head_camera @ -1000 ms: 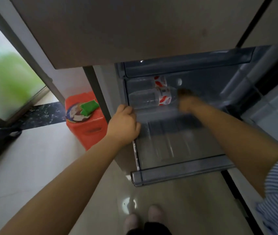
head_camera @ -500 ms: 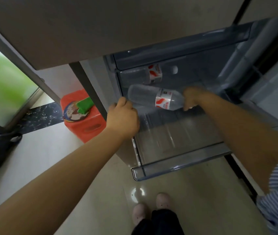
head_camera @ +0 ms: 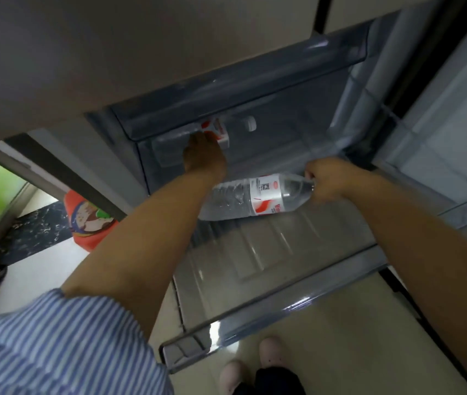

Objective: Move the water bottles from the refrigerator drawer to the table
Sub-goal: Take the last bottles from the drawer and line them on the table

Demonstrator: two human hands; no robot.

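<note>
Near bottle (head_camera: 251, 196): clear, red-and-white label; lay on its side, raised off the drawer floor, its neck in the right hand and its base pointing toward the left forearm.
Right hand (head_camera: 326, 182): fingers were curled tight round the near bottle's neck, over the drawer's right half.
Far bottle (head_camera: 215, 135): lay on its side at the back of the drawer, just beyond the left hand; its white cap (head_camera: 249, 124) showed to that hand's right.
Left hand (head_camera: 205, 155): reached onto the far bottle, fingertips at its label; whether the fingers had closed on it could not be told.
Drawer (head_camera: 269, 315): translucent grey, pulled out below both forearms; ribbed floor showed beneath the near bottle.
Sleeve (head_camera: 64, 346): blue-and-white stripes, on the left upper arm.
Stool (head_camera: 90, 220): red, on the floor to the left of the left forearm.
Slippers (head_camera: 272, 352): pale pink, beneath the drawer's front rim.
</note>
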